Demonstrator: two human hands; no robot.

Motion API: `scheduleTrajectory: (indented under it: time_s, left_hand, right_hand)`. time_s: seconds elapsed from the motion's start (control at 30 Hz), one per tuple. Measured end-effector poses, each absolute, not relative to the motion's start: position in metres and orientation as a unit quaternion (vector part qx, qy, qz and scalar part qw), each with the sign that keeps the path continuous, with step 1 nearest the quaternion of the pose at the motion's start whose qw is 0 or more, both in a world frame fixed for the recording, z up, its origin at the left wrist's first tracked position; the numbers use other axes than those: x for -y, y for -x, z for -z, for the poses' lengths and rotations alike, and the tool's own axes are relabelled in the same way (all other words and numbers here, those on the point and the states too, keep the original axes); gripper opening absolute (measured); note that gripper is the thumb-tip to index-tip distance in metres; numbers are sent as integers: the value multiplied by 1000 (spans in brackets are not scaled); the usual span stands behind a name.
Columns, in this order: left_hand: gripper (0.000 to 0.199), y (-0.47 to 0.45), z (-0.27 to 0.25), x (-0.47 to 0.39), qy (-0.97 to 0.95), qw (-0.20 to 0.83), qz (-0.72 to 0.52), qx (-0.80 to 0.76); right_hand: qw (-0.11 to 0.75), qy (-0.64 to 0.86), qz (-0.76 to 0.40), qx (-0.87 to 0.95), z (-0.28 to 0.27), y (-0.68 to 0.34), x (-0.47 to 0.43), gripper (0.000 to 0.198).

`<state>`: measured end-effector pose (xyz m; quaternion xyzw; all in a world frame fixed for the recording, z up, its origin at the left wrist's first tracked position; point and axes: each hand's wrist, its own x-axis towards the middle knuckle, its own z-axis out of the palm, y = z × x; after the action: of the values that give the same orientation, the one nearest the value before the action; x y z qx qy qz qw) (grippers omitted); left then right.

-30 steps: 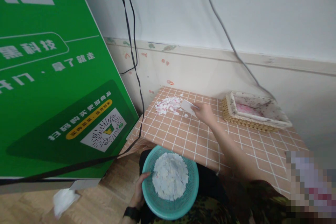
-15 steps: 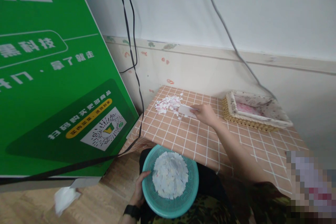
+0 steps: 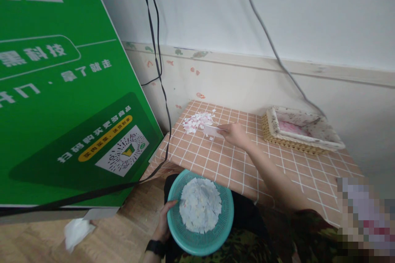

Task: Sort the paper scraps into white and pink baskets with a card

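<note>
My left hand [image 3: 165, 220] grips the left rim of a teal plastic basket [image 3: 226, 230], its thumb over the edge and its other fingers hidden beneath. Inside the basket lies a mound of small white paper scraps [image 3: 200, 205]. Over the table, my right hand [image 3: 234, 133] pinches a flat white card [image 3: 212, 131], its edge close to the tabletop. Just left of the card is a loose pile of white and pinkish paper scraps [image 3: 197, 121], with a few stray bits around it.
A wicker basket [image 3: 285, 144] with a cloth lining and something pink inside stands on the checked tablecloth [image 3: 247, 168] at right. A green sign panel [image 3: 61, 102] fills the left. Dark cables [image 3: 160, 90] hang before the table's left edge. A white bag [image 3: 77, 232] lies on the floor.
My right hand has moved left with the card, bringing it nearer the scrap pile. My left hand and the teal basket stay in place.
</note>
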<state>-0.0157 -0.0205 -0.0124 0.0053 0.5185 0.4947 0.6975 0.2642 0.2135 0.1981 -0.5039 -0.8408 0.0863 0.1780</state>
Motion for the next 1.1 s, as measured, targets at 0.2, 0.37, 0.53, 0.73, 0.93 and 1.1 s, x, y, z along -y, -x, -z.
scheduleTrajectory:
  time_s: [0.2, 0.37, 0.53, 0.73, 0.93, 1.1]
  left_hand:
    - [16, 16, 10, 20, 3, 700, -489, -521]
    - [16, 16, 11, 19, 17, 703, -485, -520]
    - [16, 16, 13, 21, 13, 701, -490, -518]
    - [16, 16, 12, 20, 16, 698, -486, -525]
    - [15, 16, 12, 20, 10, 692, -489, -531]
    - [16, 16, 15, 21, 12, 698, -488, -525]
  right_hand:
    - [185, 527, -57, 827, -203, -262, -217, 28]
    - [172, 501, -77, 845, -203, -261, -216, 28]
    - [185, 498, -72, 844, -207, -263, -215, 28]
    - [147, 520, -68, 838, -212, -268, -215, 29]
    - [156, 511, -63, 843, -209, -271, -218, 29]
    - [128, 517, -37, 846, -213, -272, -221, 28]
